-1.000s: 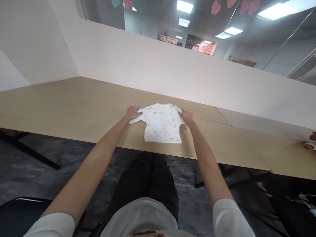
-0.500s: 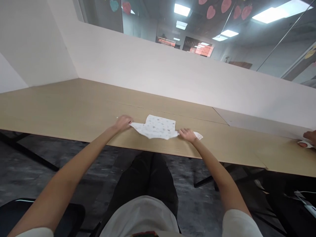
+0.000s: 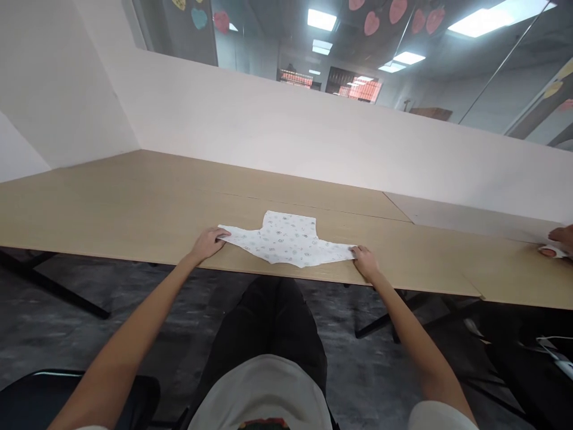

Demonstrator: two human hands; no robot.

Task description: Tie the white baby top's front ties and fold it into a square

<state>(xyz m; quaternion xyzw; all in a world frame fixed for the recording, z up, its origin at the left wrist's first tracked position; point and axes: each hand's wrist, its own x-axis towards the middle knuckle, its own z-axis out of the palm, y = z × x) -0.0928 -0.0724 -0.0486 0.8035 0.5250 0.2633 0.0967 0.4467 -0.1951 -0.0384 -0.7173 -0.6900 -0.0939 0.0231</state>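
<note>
A small white baby shirt (image 3: 290,239) with a fine dark print lies spread near the table's front edge, its body towards the wall and its sleeves stretched out to both sides. At the end of the left sleeve, my left hand (image 3: 209,243) is closed with the cuff between thumb and fingers. My right hand (image 3: 366,261) pinches the end of the other sleeve, fingers partly hidden by the back of the hand. The neck side of the shirt faces me and looks slightly wavy.
The wooden table (image 3: 111,203) runs along a white wall (image 3: 250,125) with a window above. At the far right, another person's hand (image 3: 561,236) is by a white item (image 3: 553,251). A black chair (image 3: 76,400) stands at lower left.
Both hands have moved outwards to the sleeve ends. The shirt's sleeves, bunched and partly covered before, now lie stretched out and flatter.
</note>
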